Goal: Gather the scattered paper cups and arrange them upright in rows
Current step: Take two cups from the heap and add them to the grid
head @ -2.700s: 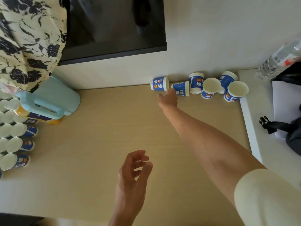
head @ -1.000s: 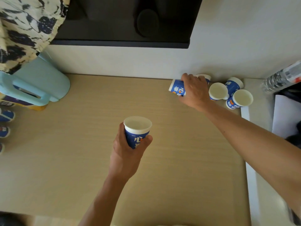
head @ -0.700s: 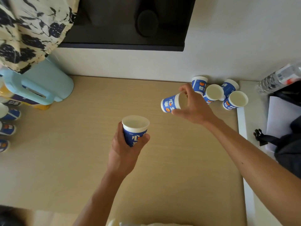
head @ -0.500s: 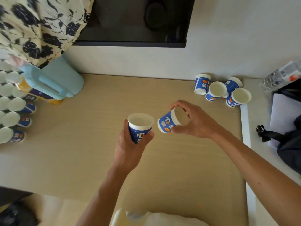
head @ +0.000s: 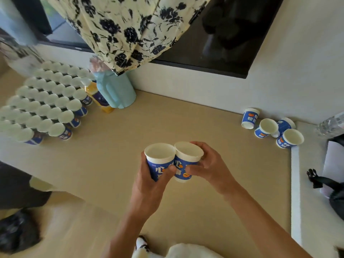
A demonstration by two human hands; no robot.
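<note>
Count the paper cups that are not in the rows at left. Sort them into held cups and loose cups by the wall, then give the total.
Held cups: 2
Loose cups by the wall: 4
Total: 6

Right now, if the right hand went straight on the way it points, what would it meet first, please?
The right hand grips the right cup ahead of it; that would press into the left cup, gripped by the left hand. Their rims seem to touch.
</note>
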